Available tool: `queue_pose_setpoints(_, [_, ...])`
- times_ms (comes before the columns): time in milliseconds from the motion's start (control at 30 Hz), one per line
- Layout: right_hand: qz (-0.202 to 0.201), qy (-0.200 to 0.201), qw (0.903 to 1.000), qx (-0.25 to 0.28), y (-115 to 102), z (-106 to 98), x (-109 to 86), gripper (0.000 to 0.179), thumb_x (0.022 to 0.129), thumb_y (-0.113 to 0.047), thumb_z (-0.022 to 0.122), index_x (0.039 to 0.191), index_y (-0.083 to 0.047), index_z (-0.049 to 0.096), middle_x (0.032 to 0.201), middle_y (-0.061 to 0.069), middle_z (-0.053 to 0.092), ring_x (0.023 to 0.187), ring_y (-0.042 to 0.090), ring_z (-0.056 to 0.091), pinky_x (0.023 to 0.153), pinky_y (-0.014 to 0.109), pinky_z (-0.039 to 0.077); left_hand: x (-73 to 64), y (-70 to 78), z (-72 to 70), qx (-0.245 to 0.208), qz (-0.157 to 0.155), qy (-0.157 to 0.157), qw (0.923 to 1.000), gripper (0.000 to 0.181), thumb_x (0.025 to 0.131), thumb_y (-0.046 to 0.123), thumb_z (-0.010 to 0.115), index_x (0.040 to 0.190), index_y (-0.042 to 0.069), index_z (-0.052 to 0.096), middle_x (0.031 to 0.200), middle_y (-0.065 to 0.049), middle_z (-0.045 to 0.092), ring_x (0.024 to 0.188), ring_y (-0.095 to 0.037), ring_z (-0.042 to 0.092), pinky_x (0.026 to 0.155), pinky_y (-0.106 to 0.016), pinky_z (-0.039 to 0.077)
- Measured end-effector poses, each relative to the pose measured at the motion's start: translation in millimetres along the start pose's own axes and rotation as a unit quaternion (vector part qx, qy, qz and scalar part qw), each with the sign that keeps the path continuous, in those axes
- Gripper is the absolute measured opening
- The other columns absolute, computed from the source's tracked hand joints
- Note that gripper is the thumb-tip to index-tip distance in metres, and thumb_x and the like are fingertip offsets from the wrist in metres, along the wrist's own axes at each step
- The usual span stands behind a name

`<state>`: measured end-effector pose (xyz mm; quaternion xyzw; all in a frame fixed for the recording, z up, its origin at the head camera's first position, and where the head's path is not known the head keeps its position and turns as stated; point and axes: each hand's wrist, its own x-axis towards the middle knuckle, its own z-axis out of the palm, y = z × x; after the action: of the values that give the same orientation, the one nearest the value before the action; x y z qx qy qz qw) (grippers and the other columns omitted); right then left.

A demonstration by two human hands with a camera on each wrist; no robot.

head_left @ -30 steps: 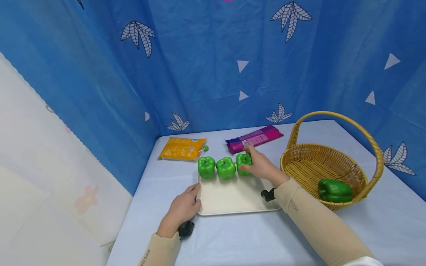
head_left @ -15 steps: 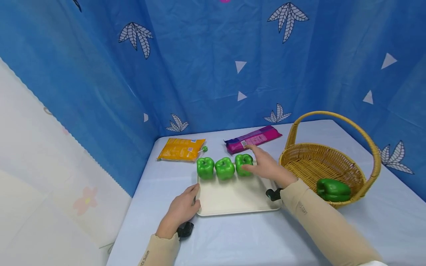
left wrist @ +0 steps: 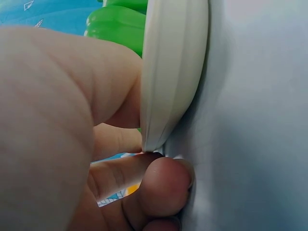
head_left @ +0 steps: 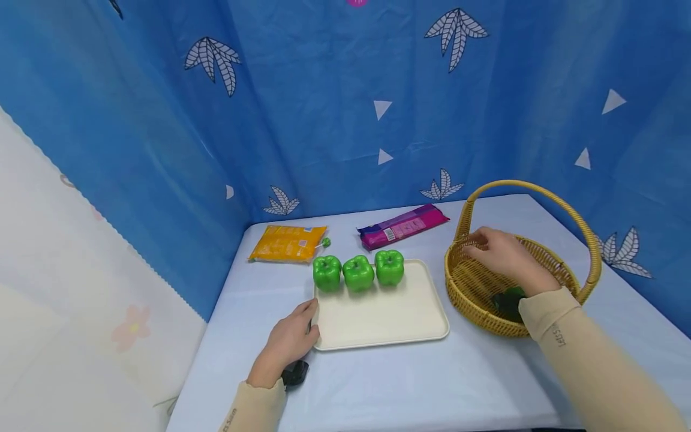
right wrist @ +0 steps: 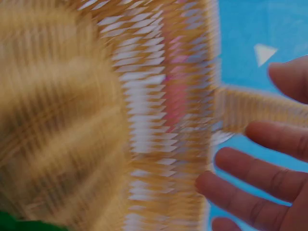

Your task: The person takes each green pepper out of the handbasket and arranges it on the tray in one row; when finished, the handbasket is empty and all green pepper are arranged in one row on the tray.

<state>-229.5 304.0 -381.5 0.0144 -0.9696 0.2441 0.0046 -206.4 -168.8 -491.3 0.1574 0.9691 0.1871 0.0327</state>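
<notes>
In the head view my left hand (head_left: pixel 291 337) is at the left edge of a cream tray (head_left: pixel 380 324). The left wrist view shows the thumb over the tray's rim (left wrist: pixel 173 67) and curled fingers below it, pinching the edge. Three green bell peppers (head_left: pixel 358 273) stand in a row along the tray's far side. My right hand (head_left: pixel 504 258) is over the wicker basket (head_left: pixel 477 312), fingers spread and holding nothing. A darker green bell pepper (head_left: pixel 508 303) lies in the basket, partly hidden by the right hand and wrist.
The basket's tall arched handle (head_left: pixel 580 225) rises above the right hand. Behind the tray lie an orange packet (head_left: pixel 286 243), a small green-headed stick (head_left: pixel 326 242) and a purple-pink packet (head_left: pixel 402 226). A blue curtain (head_left: pixel 324 108) hangs behind the table.
My right hand has left the rightmost bell pepper on the tray and moved right, over the basket. The left hand stays at the tray's edge. The view has shifted slightly.
</notes>
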Motion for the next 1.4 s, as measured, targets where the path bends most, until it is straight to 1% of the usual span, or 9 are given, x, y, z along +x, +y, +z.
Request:
queue_pose_setpoints(133, [0.055, -0.024, 0.9971, -0.047, 26.0, 16.1, 2.7, 0.07, 0.101, -0.045, 0.058, 0.144, 0.008, 0.049, 0.134, 0.034, 0.059, 0.115, 0.048, 0.061, 0.093, 0.067, 0.05, 0.0, -2.1, 0.3, -0.005, -0.001, 0.0, 1.0, 0.061, 0.099, 0.023, 0.056, 0.156, 0.004, 0.044, 0.159, -0.013, 0.046, 0.14, -0.034, 0.052, 0.111, -0.054, 0.047])
queue_pose_setpoints(200, [0.075, -0.04, 0.994, -0.068, 33.1, 21.9, 3.6, 0.063, 0.101, -0.039, 0.059, 0.14, 0.011, 0.051, 0.124, 0.034, 0.063, 0.102, 0.044, 0.065, 0.082, 0.063, 0.053, 0.6, -2.6, 1.0, -0.007, -0.003, 0.0, 1.0, 0.061, 0.099, 0.024, 0.055, 0.156, 0.004, 0.044, 0.16, -0.012, 0.045, 0.14, -0.034, 0.052, 0.111, -0.054, 0.046])
queue_pose_setpoints(300, [0.099, -0.073, 0.9892, -0.08, 37.9, 27.3, 2.9, 0.047, 0.1, -0.033, 0.059, 0.121, 0.009, 0.06, 0.1, 0.025, 0.066, 0.083, 0.034, 0.063, 0.069, 0.05, 0.053, 1.7, -3.5, 1.3, -0.007, -0.004, 0.002, 1.0, 0.061, 0.099, 0.025, 0.055, 0.156, 0.005, 0.044, 0.16, -0.011, 0.046, 0.14, -0.034, 0.052, 0.111, -0.054, 0.047])
queue_pose_setpoints(367, [0.107, -0.095, 0.9868, -0.074, 39.6, 29.1, 1.2, 0.036, 0.099, -0.032, 0.059, 0.103, 0.004, 0.063, 0.084, 0.016, 0.061, 0.073, 0.026, 0.057, 0.061, 0.039, 0.047, 2.4, -3.4, 0.9, -0.003, -0.002, 0.001, 1.0, 0.061, 0.099, 0.025, 0.055, 0.156, 0.005, 0.044, 0.16, -0.012, 0.046, 0.14, -0.034, 0.052, 0.111, -0.054, 0.047])
queue_pose_setpoints(567, [0.108, -0.128, 0.9842, -0.058, 41.7, 30.4, -2.2, 0.03, 0.096, -0.03, 0.059, 0.075, -0.009, 0.057, 0.069, 0.007, 0.054, 0.062, 0.021, 0.053, 0.055, 0.032, 0.042, 4.8, -1.8, -1.9, 0.001, -0.001, 0.004, 1.0, 0.061, 0.099, 0.025, 0.055, 0.156, 0.006, 0.044, 0.159, -0.012, 0.046, 0.139, -0.034, 0.053, 0.111, -0.053, 0.047])
queue_pose_setpoints(1033, [0.095, -0.154, 0.9821, -0.052, 41.2, 35.8, -4.3, 0.029, 0.097, -0.03, 0.057, 0.088, -0.002, 0.062, 0.078, 0.01, 0.058, 0.07, 0.024, 0.056, 0.063, 0.036, 0.046, 2.5, -4.2, 0.0, -0.006, 0.001, 0.0, 1.0, 0.062, 0.099, 0.024, 0.055, 0.156, 0.004, 0.044, 0.159, -0.013, 0.046, 0.14, -0.034, 0.052, 0.11, -0.054, 0.047])
queue_pose_setpoints(1200, [0.093, -0.123, 0.9874, -0.038, 38.7, 37.2, -1.0, 0.027, 0.096, -0.027, 0.057, 0.079, -0.007, 0.059, 0.069, 0.006, 0.053, 0.063, 0.02, 0.052, 0.056, 0.032, 0.042, 3.3, -5.0, 1.0, -0.004, 0.004, 0.007, 1.0, 0.061, 0.099, 0.024, 0.054, 0.156, 0.005, 0.044, 0.159, -0.012, 0.046, 0.139, -0.034, 0.053, 0.11, -0.053, 0.048])
queue_pose_setpoints(1333, [0.094, -0.058, 0.9934, -0.033, 34.4, 34.6, 0.9, 0.031, 0.099, -0.027, 0.054, 0.072, -0.011, 0.052, 0.062, 0.002, 0.046, 0.057, 0.017, 0.047, 0.052, 0.031, 0.039, 3.3, -4.7, 1.0, -0.005, 0.001, 0.005, 1.0, 0.061, 0.099, 0.025, 0.054, 0.156, 0.005, 0.044, 0.159, -0.012, 0.046, 0.14, -0.033, 0.052, 0.111, -0.053, 0.047])
queue_pose_setpoints(1400, [0.107, -0.017, 0.9934, -0.037, 33.2, 32.2, 0.6, 0.032, 0.1, -0.029, 0.052, 0.074, -0.011, 0.052, 0.064, 0.004, 0.048, 0.06, 0.021, 0.049, 0.057, 0.039, 0.044, 3.1, -4.3, 0.2, -0.005, 0.0, 0.003, 1.0, 0.061, 0.099, 0.025, 0.054, 0.156, 0.005, 0.044, 0.159, -0.012, 0.046, 0.14, -0.033, 0.052, 0.111, -0.053, 0.047])
